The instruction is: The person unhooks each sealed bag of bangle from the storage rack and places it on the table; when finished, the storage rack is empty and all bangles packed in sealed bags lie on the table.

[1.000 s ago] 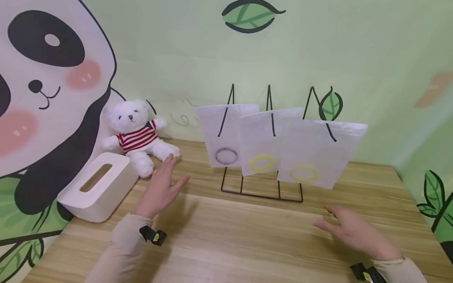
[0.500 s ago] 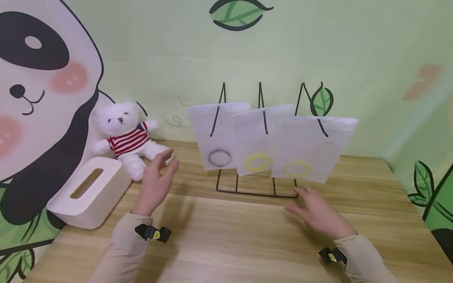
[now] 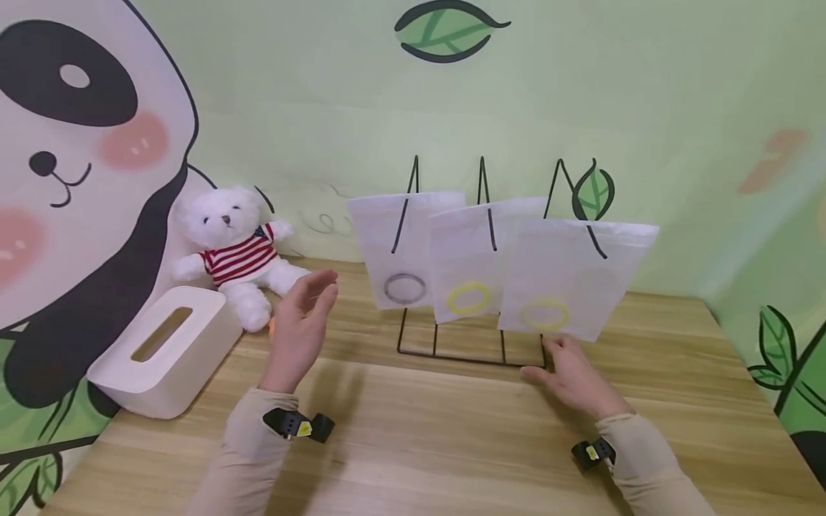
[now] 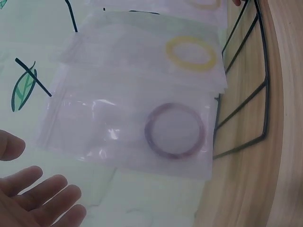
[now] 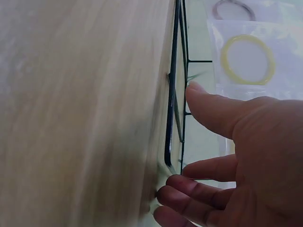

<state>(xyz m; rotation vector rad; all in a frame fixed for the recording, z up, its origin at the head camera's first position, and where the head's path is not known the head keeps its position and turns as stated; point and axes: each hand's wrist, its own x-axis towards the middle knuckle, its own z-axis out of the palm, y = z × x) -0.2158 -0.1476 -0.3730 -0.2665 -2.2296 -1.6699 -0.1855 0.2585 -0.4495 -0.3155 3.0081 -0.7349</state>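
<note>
A black wire rack stands on the wooden table with three hooks. From them hang three translucent plastic bags: a left bag, a middle bag and a right bag. The left bag has a dark bangle-like ring inside; the others each show a yellow ring. My right hand is at the rack base's front right corner, thumb and fingers spread apart with the wire corner near the fingertips. My left hand hovers left of the rack, fingers loosely bent, holding nothing.
A white tissue box and a white teddy bear in a striped shirt sit at the left. Behind the rack rises a green wall with panda and leaf pictures. The table extends in front.
My right hand has moved left and forward to the rack's front right corner. My left hand has shifted slightly right, its fingers bending more. The bags still hang on their hooks.
</note>
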